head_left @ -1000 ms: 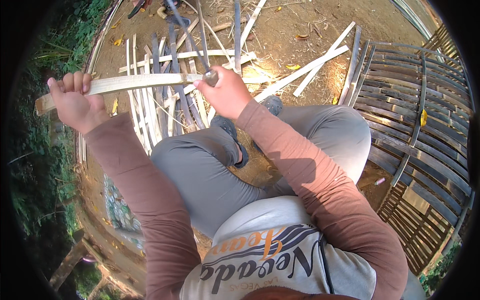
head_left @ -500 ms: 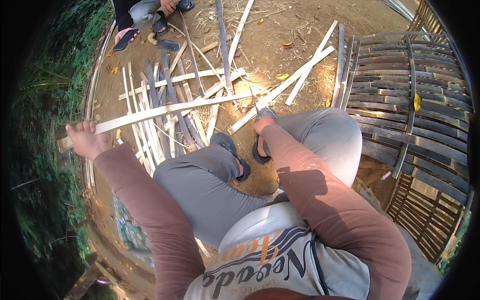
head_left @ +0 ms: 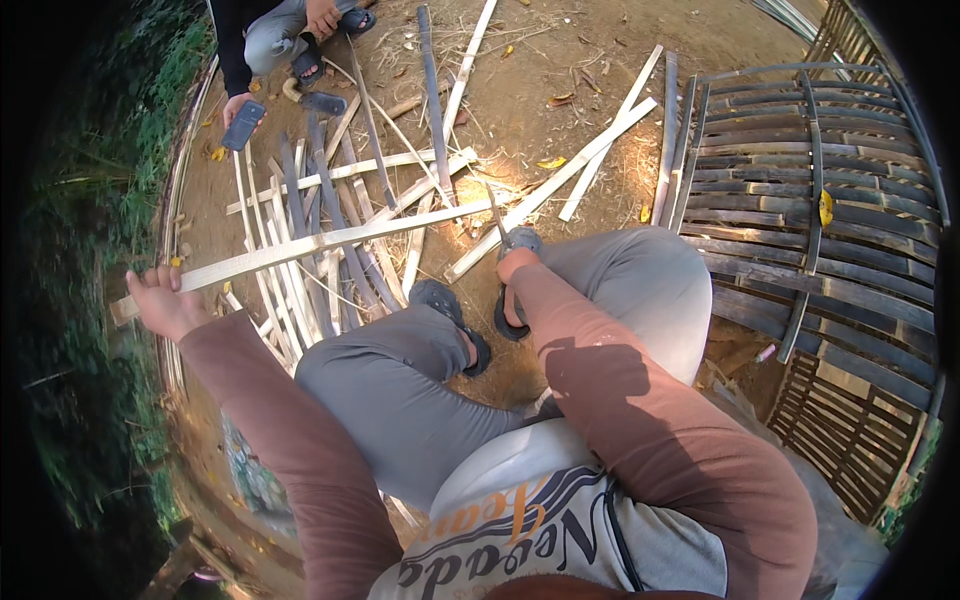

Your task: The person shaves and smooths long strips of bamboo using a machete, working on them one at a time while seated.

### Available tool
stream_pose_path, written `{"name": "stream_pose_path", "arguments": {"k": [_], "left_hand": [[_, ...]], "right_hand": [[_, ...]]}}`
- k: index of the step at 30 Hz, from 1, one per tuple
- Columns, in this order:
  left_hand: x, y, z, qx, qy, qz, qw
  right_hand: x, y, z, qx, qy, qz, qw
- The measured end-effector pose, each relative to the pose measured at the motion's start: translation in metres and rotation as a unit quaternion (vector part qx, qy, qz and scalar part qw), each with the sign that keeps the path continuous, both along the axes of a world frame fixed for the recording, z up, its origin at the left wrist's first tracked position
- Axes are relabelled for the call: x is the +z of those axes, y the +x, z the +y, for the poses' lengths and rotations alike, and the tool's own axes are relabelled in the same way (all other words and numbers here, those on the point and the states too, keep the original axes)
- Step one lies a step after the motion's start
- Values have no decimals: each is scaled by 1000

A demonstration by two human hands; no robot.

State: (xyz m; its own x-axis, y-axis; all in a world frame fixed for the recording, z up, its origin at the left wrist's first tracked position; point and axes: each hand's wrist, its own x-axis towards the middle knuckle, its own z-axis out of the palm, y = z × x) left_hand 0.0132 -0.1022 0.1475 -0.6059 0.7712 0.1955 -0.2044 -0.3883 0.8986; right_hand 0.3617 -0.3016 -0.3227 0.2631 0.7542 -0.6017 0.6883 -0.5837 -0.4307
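A long, pale split-bamboo strip point(head_left: 340, 237) slants across in front of me, its far end rising to the right. My left hand point(head_left: 168, 303) is closed around its near left end. In my right hand point(head_left: 518, 264), closed around the handle, is a knife point(head_left: 496, 215). Its narrow blade points away from me and stands against the strip near the strip's right end; whether it cuts into the edge I cannot tell. The handle is mostly hidden by my fingers.
Many pale and dark bamboo strips point(head_left: 322, 190) lie criss-crossed on the dirt. Two pale strips point(head_left: 590, 160) cross farther right. A slatted bamboo frame point(head_left: 760, 188) stands at right. At upper left another person's hand holds a phone point(head_left: 243, 126). Green plants point(head_left: 110, 130) border the left.
The knife's blade shows more clearly, upright against the strip. Both my hands stay closed on what they hold. The other person's phone has come nearer and turned. The whole view has shifted slightly.
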Motion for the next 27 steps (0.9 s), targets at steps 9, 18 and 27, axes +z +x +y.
{"name": "stream_pose_path", "arguments": {"k": [9,18,27], "left_hand": [[-15,-23,10,53,-44,17,998],[-49,-63,48,72,-82,-2,994],[-32,-52,40,7,-58,-10,998]], "right_hand": [[126,-49,29,-22,84,97,991],[53,-29,21,-5,20,39,999],[69,-18,16,-38,-7,44,998]]}}
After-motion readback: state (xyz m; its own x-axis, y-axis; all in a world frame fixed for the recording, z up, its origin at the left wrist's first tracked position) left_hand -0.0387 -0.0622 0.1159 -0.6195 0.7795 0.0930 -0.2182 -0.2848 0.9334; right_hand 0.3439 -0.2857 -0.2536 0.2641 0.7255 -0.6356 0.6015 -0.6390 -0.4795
